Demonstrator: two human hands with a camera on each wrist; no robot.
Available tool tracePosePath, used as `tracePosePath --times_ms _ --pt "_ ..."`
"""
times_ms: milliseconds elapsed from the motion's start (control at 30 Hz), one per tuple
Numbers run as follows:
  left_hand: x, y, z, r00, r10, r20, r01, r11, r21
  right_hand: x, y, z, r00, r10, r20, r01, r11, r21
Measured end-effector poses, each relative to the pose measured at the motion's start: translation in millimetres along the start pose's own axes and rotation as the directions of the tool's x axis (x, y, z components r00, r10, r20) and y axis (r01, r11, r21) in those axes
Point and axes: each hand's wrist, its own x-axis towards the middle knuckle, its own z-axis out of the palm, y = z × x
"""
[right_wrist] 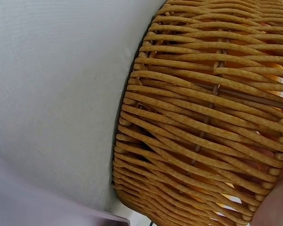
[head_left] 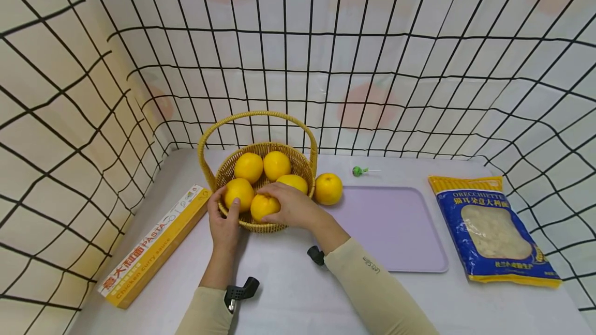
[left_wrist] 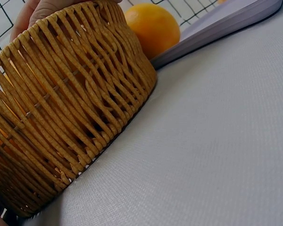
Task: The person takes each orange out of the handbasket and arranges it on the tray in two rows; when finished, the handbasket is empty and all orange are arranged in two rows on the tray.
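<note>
A woven basket [head_left: 265,227] with a tall arched handle holds several yellow-orange oranges [head_left: 249,167]. At its front left rim, my left hand [head_left: 224,224] has its thumb and fingers around the sides of one orange [head_left: 239,194]. My right hand [head_left: 293,204] reaches over the front right rim and grips another orange [head_left: 263,207] between thumb and fingers. Behind that hand, a more elongated yellow fruit [head_left: 294,183] is partly covered. The basket's wall [left_wrist: 70,89] fills much of the left wrist view, and its weave [right_wrist: 203,108] also dominates the right wrist view.
One orange [head_left: 328,188] sits outside the basket, beside a lilac tray [head_left: 386,229]. A green lollipop [head_left: 357,171] lies behind the tray. A blue pasta bag [head_left: 495,229] lies far right, a long pasta box [head_left: 155,247] at left. Black wire mesh [head_left: 344,71] encloses the table.
</note>
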Motion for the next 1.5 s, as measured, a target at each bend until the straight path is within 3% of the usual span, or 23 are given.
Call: tracePosePath --times_ms 733,1100,1500 --pt "-0.5 -0.2 -0.9 1.0 -0.006 0.007 0.006 1.0 -0.014 -6.0 0.5 0.1 0.998 -0.029 -0.051 0.029 1.0 0.007" --pt "0.4 -1.7 -0.5 1.0 0.006 0.001 -0.006 1.0 -0.024 -12.2 3.3 3.2 0.987 -0.033 -0.157 0.052 0.992 0.116" --pt "-0.1 -0.2 -0.1 1.0 0.0 0.002 0.0 1.0 -0.03 -19.5 5.7 4.4 0.958 -0.045 -0.282 0.106 0.973 0.203"
